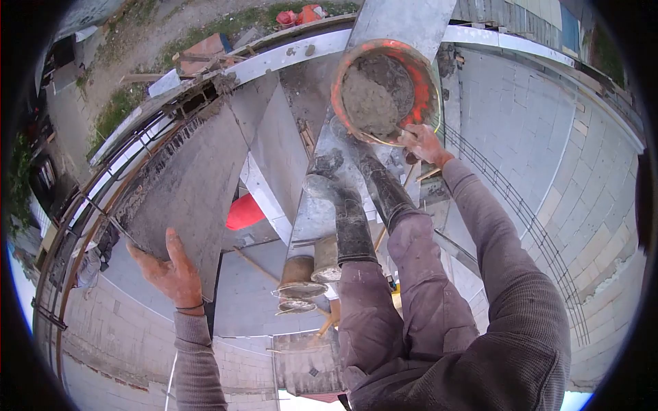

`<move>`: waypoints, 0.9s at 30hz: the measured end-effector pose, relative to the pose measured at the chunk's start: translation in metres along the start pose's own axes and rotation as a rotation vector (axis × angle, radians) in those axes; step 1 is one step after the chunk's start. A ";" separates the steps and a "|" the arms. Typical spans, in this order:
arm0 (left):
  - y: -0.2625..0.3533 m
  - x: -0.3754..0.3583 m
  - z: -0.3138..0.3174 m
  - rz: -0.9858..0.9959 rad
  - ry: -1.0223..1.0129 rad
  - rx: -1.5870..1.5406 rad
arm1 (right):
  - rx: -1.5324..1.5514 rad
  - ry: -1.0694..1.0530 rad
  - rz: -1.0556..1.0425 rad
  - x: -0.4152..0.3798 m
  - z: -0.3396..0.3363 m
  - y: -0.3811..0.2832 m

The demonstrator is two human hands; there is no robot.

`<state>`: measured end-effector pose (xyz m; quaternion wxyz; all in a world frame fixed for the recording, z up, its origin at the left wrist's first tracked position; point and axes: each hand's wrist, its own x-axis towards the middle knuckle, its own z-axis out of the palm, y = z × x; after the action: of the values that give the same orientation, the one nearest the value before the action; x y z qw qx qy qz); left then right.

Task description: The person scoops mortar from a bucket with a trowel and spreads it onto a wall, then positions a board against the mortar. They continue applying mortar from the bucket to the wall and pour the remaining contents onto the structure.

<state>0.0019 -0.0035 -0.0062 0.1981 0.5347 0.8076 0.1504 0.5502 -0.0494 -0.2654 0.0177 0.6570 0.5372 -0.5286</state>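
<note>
An orange bucket (430, 85) with grey wet mortar (370, 103) inside stands or hangs over a grey plank (404, 20), beyond my boots. My right hand (423, 145) is closed on the bucket's near rim, by its thin handle. My left hand (168, 270) is at the lower left with its thumb and fingers apart, by the near edge of a grey slab (185, 185); whether it touches the edge is unclear. Black boots (353, 226), smeared with mortar, are on the plank between my hands.
Mortar-stained buckets (299, 274) stand below, left of my legs. A red object (245, 212) lies under the slab's right side. Steel rebar (521, 205) curves along the right, more bars (89, 198) along the left. Block walls (582, 171) surround the drop below.
</note>
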 end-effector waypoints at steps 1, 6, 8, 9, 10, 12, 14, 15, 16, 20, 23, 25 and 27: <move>-0.001 0.000 0.000 0.001 -0.011 -0.015 | -0.006 -0.005 -0.007 -0.002 -0.002 0.000; -0.002 0.000 0.000 0.002 -0.024 -0.051 | 0.078 -0.020 0.037 -0.018 -0.013 0.012; 0.000 0.000 0.002 0.019 -0.003 -0.179 | 0.075 0.041 -0.002 -0.029 -0.018 0.012; 0.001 0.000 0.002 0.007 0.023 -0.169 | 0.040 0.092 -0.073 -0.033 -0.022 0.014; 0.001 0.001 0.001 0.044 0.022 -0.106 | -0.004 0.126 -0.046 -0.038 -0.024 0.034; 0.003 0.002 0.000 0.070 0.043 -0.033 | -0.050 0.154 -0.044 -0.042 -0.030 0.041; 0.005 0.003 0.000 0.035 0.040 -0.086 | -0.058 0.068 0.035 -0.046 -0.052 0.011; 0.008 0.003 -0.002 0.026 0.055 -0.087 | -0.067 0.064 0.021 -0.047 -0.061 -0.006; 0.011 0.004 -0.004 -0.003 0.029 -0.107 | -0.178 0.075 -0.063 -0.046 -0.067 -0.030; 0.018 0.004 -0.008 -0.049 0.006 -0.106 | -0.274 -0.005 -0.126 -0.024 -0.070 -0.134; 0.013 0.003 -0.003 -0.007 0.057 -0.157 | -0.303 0.025 -0.386 0.015 -0.036 -0.192; 0.013 0.003 -0.008 -0.013 0.044 -0.126 | -0.622 -0.021 -0.625 0.052 0.000 -0.241; 0.013 0.004 -0.010 -0.011 0.030 -0.094 | -0.749 0.014 -0.671 0.104 0.071 -0.267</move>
<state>0.0065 0.0053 0.0079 0.2115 0.5180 0.8055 0.1950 0.2945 0.0928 -0.2260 0.0777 0.4000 0.8719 -0.2716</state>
